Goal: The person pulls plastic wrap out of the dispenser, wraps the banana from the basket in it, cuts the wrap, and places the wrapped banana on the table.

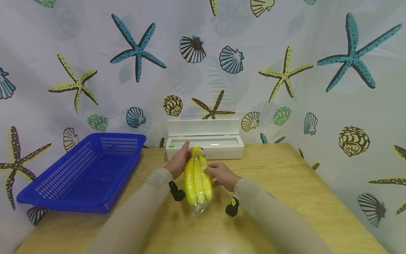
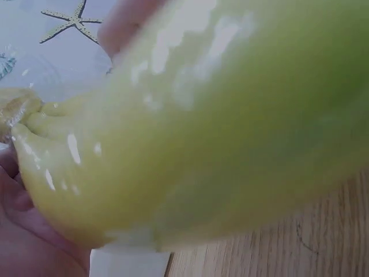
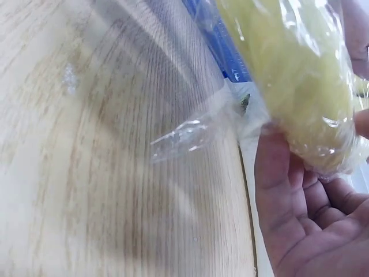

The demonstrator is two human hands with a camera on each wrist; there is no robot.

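A bunch of yellow bananas (image 1: 198,180), wrapped in clear plastic film, is held up above the table, stem end pointing away. My left hand (image 1: 178,161) holds it near the stem, the fingers partly hidden behind it. From the right side, my right hand (image 1: 223,175) grips the bunch between thumb and curled fingers. In the right wrist view, the right fingers (image 3: 277,182) lie against the wrapped fruit. A loose tail of plastic film (image 3: 187,135) hangs off the bananas. Close up, the fruit (image 2: 173,133) fills most of the left wrist view.
Behind the hands stands a white cling film dispenser (image 1: 219,152) with its lid (image 1: 203,127) raised and a green slider at its left. A blue plastic basket (image 1: 104,203) sits on the left of the wooden table (image 1: 272,165). A patterned curtain (image 1: 196,84) closes off the back.
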